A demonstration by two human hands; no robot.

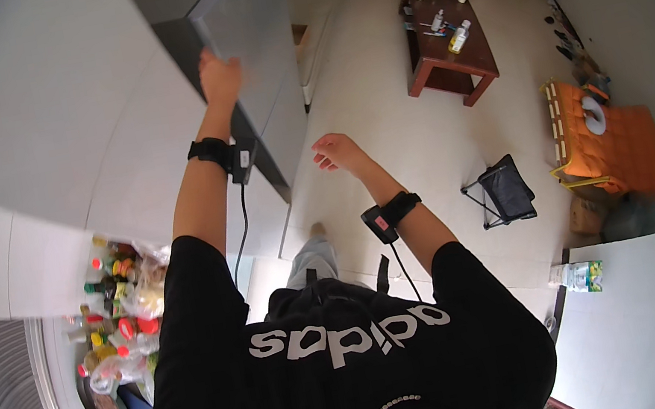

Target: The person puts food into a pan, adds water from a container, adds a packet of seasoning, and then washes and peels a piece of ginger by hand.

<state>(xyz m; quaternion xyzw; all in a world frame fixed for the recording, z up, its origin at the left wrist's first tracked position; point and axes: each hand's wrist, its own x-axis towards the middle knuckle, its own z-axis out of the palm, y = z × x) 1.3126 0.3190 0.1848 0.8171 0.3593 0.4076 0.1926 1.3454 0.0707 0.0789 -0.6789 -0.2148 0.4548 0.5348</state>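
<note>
A grey refrigerator with a smooth upright front stands at the upper left. At its near side edge, my left hand grips the door, thumb toward the front face; the fingers are partly blurred. My right hand hangs in the air over the tiled floor, to the right of the refrigerator. Its fingers are loosely bent and apart, and nothing is in them. Each forearm wears a black strap with a small cabled device, the left one and the right one.
Bottles and cups stand on a dark red wooden table. A black folding stool and an orange cushioned chair are at the right. Several condiment bottles crowd the counter at left. A white surface holds a printed pouch.
</note>
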